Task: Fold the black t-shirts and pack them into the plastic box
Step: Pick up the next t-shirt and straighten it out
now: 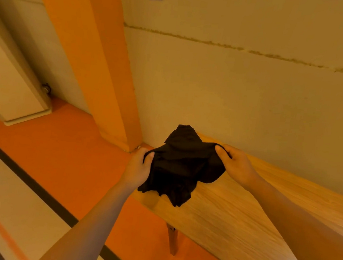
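Observation:
A crumpled black t-shirt (180, 164) hangs bunched between my two hands over the left end of a wooden table (241, 217). My left hand (139, 168) pinches one edge of the cloth at its left side, thumb on top. My right hand (234, 164) pinches the opposite edge at its right side. The lower folds of the shirt droop onto or just above the table's corner; I cannot tell which. No plastic box is in view.
The table runs along a beige wall (245, 84), with one wooden leg (172, 242) visible below its left end. An orange pillar (102, 59) stands left of the table. A white cabinet (8, 83) stands at the far left on the orange floor (64, 150).

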